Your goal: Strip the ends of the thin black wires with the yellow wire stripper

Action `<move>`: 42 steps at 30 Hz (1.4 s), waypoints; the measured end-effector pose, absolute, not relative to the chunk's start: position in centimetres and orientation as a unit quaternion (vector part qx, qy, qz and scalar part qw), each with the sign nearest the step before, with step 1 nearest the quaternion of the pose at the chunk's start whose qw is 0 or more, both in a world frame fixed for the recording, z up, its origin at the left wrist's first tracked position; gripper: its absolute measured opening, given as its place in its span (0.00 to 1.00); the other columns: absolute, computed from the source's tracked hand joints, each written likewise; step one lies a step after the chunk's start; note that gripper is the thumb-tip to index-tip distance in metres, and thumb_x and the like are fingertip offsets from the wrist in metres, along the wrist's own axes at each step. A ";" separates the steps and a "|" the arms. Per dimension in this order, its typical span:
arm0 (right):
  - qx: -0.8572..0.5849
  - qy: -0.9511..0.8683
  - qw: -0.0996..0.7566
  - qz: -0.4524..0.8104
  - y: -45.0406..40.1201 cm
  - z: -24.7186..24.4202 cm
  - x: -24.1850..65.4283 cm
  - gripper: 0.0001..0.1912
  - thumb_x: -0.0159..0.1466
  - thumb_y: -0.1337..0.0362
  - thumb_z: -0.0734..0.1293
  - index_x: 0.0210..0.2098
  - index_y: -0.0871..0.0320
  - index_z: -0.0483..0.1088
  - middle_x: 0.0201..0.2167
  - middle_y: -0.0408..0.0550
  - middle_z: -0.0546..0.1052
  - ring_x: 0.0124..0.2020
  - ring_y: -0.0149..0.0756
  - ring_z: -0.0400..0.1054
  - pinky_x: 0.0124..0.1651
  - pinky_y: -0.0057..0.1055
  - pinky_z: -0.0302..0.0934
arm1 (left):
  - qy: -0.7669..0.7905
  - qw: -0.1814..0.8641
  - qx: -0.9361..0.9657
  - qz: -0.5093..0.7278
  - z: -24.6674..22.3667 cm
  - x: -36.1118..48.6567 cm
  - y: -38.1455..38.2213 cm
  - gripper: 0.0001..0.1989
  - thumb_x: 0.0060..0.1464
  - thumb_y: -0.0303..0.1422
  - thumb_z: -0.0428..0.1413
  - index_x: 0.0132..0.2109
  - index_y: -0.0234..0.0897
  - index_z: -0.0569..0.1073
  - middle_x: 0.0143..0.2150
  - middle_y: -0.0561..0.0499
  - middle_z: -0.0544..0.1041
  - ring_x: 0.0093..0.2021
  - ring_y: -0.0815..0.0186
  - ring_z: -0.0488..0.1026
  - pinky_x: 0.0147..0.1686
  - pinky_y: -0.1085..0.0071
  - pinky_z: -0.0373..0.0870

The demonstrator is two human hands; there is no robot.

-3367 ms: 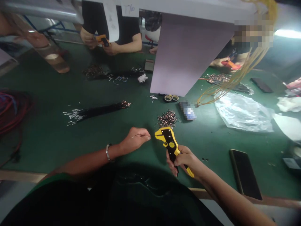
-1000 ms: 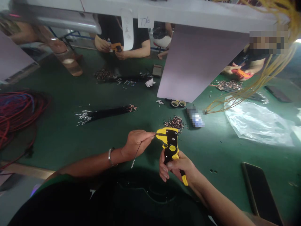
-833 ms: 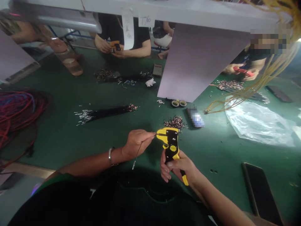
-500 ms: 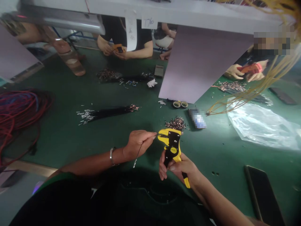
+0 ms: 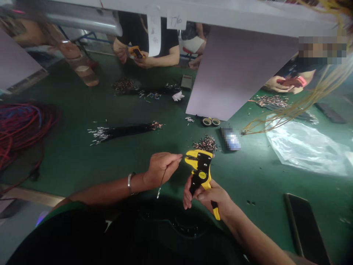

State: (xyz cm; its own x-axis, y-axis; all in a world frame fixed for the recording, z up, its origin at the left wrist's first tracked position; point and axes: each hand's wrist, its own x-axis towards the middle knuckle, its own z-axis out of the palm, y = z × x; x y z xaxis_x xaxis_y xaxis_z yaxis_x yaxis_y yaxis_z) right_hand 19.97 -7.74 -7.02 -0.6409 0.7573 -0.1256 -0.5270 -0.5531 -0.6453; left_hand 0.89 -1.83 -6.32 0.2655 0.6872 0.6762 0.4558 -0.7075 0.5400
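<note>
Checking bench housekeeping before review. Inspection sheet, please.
surface: green mat
job's things: yellow-and-black wire stripper; thin wire, its end near the stripper's jaw
clutter: metal bits pile; tape rolls; phone; plastic bag
hands: left hand pinches the wire; right hand grips the stripper
cables: black wire bundle; red coil; yellow wires
surroundings: co-worker opposite and co-worker at right, each holding a tool; pale panel
</note>
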 end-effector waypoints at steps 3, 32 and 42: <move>-0.194 -0.287 0.373 0.861 -7.7 -7.1 19.9 0.15 0.48 0.73 0.65 0.37 0.65 0.71 0.27 0.50 0.74 0.27 0.41 0.70 0.35 0.43 0.64 | 0.358 0.120 0.790 0.483 -6.2 1.0 -1.9 0.05 0.57 0.26 0.55 0.38 0.35 0.77 0.27 0.51 0.80 0.24 0.72 0.75 0.27 0.77 0.71; -0.213 -0.268 0.355 0.870 -8.0 -6.8 20.4 0.08 0.52 0.71 0.69 0.32 0.63 0.69 0.20 0.44 0.71 0.19 0.32 0.64 0.25 0.35 0.62 | 0.295 0.066 0.831 0.466 -6.2 0.8 -1.5 0.06 0.57 0.23 0.53 0.39 0.32 0.75 0.20 0.55 0.71 0.19 0.74 0.64 0.22 0.76 0.60; -0.229 -0.272 0.364 0.861 -8.1 -7.2 20.6 0.05 0.52 0.72 0.68 0.29 0.63 0.68 0.18 0.41 0.69 0.16 0.29 0.63 0.21 0.31 0.62 | 0.300 0.072 0.834 0.458 -5.7 0.7 -1.3 0.07 0.58 0.24 0.52 0.39 0.35 0.74 0.20 0.55 0.73 0.20 0.74 0.66 0.22 0.76 0.62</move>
